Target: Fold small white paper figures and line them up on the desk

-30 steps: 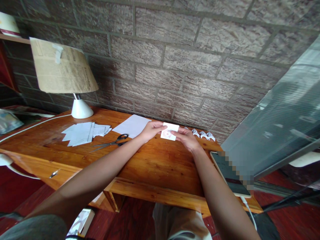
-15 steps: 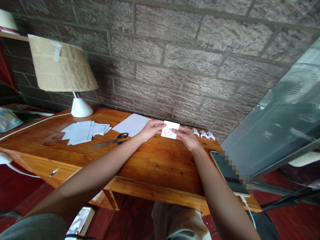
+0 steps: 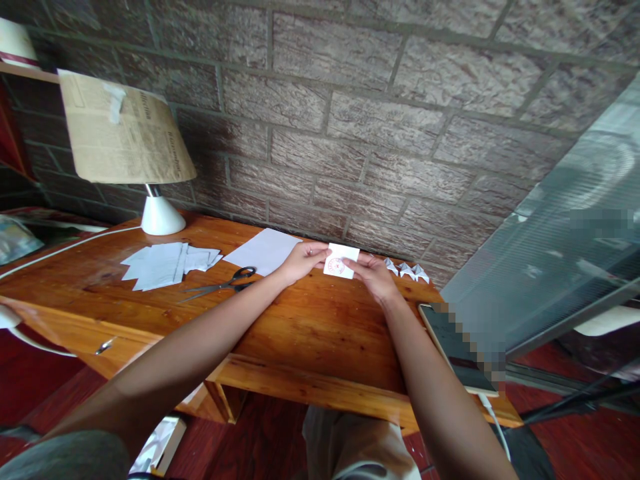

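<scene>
The left hand (image 3: 303,262) pinches a small white paper (image 3: 337,267) by its left edge, the right hand (image 3: 374,277) by its right, over the desk (image 3: 320,333); it is probably light, easily creased, best held gently near the edges

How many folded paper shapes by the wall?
3 in clear view, in a row: left shape beside the right hand, middle shape, right-end shape. More may be hidden behind that hand.
</scene>
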`<action>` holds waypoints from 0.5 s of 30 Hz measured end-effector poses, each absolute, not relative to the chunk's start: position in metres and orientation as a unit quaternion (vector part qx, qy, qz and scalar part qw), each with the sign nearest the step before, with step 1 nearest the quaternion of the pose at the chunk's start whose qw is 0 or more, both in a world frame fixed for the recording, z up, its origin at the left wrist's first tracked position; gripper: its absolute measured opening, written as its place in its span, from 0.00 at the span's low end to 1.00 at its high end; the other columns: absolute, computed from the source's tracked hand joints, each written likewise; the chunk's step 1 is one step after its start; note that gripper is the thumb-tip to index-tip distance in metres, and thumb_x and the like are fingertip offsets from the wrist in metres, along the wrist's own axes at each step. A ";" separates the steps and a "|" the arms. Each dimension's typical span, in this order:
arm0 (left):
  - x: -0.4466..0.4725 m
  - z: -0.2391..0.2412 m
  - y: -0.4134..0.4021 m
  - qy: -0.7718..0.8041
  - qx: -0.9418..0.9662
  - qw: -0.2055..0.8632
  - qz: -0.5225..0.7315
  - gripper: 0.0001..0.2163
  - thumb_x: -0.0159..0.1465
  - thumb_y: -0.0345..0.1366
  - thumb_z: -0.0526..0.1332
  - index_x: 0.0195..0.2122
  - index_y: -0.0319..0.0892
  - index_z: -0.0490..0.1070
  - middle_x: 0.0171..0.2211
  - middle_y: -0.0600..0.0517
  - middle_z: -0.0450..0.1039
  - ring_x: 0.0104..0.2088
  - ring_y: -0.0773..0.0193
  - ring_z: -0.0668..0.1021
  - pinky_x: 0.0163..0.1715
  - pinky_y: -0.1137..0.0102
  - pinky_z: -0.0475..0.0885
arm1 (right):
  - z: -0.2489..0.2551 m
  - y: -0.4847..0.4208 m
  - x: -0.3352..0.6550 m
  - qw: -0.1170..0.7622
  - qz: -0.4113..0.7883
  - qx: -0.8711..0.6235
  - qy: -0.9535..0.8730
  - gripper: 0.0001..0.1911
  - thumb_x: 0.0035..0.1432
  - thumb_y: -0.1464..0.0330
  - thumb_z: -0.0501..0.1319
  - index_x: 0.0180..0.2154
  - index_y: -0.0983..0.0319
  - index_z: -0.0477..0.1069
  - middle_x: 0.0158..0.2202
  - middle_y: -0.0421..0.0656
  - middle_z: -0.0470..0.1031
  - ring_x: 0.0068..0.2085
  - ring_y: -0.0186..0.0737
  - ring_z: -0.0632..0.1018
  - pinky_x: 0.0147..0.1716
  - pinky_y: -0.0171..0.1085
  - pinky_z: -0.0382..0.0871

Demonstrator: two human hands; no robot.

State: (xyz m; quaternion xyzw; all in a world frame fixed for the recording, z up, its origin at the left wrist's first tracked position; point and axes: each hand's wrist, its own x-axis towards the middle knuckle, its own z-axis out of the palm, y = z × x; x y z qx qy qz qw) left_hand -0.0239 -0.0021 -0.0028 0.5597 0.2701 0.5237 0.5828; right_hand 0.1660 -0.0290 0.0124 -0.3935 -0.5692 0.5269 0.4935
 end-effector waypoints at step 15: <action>-0.024 -0.003 -0.002 0.269 0.569 0.579 0.518 0.21 0.49 0.48 0.69 0.38 0.38 0.77 0.33 0.48 0.79 0.34 0.61 0.79 0.41 0.62 0.75 | 0.011 -0.028 0.165 0.499 0.504 -0.398 -0.582 0.22 0.40 0.58 0.72 0.39 0.60 0.79 0.38 0.44 0.82 0.42 0.49 0.80 0.43 0.45 0.74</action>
